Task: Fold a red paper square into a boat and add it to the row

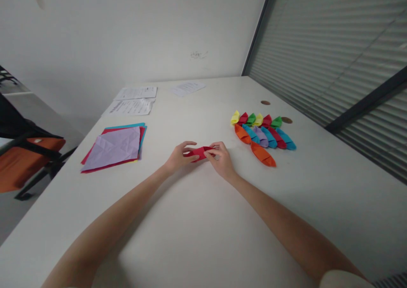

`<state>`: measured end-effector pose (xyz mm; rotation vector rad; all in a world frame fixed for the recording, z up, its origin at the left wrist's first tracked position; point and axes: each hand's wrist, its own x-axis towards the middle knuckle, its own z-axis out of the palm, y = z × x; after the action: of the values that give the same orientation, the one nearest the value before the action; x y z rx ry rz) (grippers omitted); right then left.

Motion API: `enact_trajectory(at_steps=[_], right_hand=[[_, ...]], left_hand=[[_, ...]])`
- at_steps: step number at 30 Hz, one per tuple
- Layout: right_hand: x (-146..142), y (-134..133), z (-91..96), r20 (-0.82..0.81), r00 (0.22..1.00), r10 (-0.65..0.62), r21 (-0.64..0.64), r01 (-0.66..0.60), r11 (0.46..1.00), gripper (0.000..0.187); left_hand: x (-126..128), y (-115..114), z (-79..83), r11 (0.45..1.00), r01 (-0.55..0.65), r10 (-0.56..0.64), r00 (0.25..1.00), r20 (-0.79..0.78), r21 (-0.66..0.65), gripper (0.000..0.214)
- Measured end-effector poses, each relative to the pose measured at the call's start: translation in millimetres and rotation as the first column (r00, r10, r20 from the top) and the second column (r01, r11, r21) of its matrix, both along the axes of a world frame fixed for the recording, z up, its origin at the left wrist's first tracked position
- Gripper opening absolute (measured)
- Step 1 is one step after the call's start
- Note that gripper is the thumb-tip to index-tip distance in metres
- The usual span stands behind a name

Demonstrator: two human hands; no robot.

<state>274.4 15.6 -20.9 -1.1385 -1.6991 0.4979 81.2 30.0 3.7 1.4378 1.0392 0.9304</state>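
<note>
A small piece of folded red paper (199,153) is held between my two hands, just above the white table (190,220). My left hand (180,156) grips its left end between thumb and fingers. At its right end, my right hand (221,159) pinches the paper. Both ends are partly hidden by my fingers. To the right of my hands lie several folded paper pieces in rows, among them an orange one (263,154) nearest me, a purple one (260,136) and a yellow one (235,117).
A stack of coloured square sheets, with a creased purple sheet (112,146) on top, lies at the left. Printed papers (132,106) rest farther back. Two round brown discs (286,120) sit near the blinds (333,46). An orange chair (32,161) stands beyond the left edge.
</note>
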Motion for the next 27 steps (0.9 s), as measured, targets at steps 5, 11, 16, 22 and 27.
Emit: enact_trajectory(at_steps=[5,11,16,22,27], right_hand=[[4,3,0.9,-0.017,0.996,-0.084,-0.062,0.083,0.995,0.02],[10,4,4.6,0.184,0.975,0.127,-0.225,-0.084,0.971,0.015],[14,5,4.5,0.338,0.932,0.133,-0.209,-0.064,0.976,0.013],[12,3,-0.4,0.398,0.912,0.098,-0.172,-0.03,0.985,0.011],[15,5,-2.2,0.434,0.896,0.097,-0.197,-0.01,0.98,0.014]], left_hand=[[-7,7,-2.0,0.971,-0.018,0.067,0.978,-0.198,0.238,0.014],[-18,11,-0.1,0.933,0.185,-0.003,0.862,-0.507,0.309,0.015],[-18,11,-0.5,0.916,0.254,-0.049,0.839,-0.541,0.31,0.012],[-19,12,-5.5,0.899,0.297,-0.063,0.814,-0.577,0.321,0.007],[-21,16,-6.9,0.906,0.296,0.008,0.704,-0.711,0.304,0.008]])
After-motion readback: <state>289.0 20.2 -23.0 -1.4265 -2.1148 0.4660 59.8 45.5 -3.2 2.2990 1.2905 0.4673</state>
